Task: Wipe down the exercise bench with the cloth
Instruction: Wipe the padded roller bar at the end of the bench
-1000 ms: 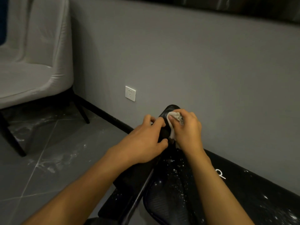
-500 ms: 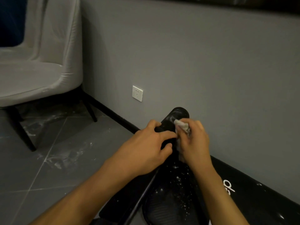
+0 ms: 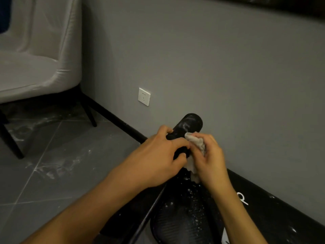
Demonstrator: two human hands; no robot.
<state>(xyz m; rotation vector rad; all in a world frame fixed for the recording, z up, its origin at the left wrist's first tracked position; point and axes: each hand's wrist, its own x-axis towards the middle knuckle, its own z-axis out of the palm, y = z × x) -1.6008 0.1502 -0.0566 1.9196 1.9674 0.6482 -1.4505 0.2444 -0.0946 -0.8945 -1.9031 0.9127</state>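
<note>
Bench (image 3: 284, 219) surfaces lay low along the foot of the grey wall (image 3: 219, 67), black, glossy and flecked with white dust. Its round padded end (image 3: 191, 122) rose between the two hands. The frame looked heavy and rigid. The padding would likely give a little under pressure, and its smooth skin should let a cloth slide easily.

The cloth (image 3: 197, 144) was small, pale and crumpled, probably light and easy to bunch. The right hand (image 3: 211, 161) held it wadded in curled fingers, pressed against the side of the padded end. The left hand (image 3: 158, 161) gripped the same pad from the other side with fingers curled over it, a sensible hold for steadying it.

White lettering (image 3: 243, 199) on the bench showed beside the right forearm, partly hidden; only something like a "p" could be made out. Further off were a white wall socket (image 3: 144, 96), a pale chair (image 3: 35, 67) and a dusty tiled floor (image 3: 52, 155).
</note>
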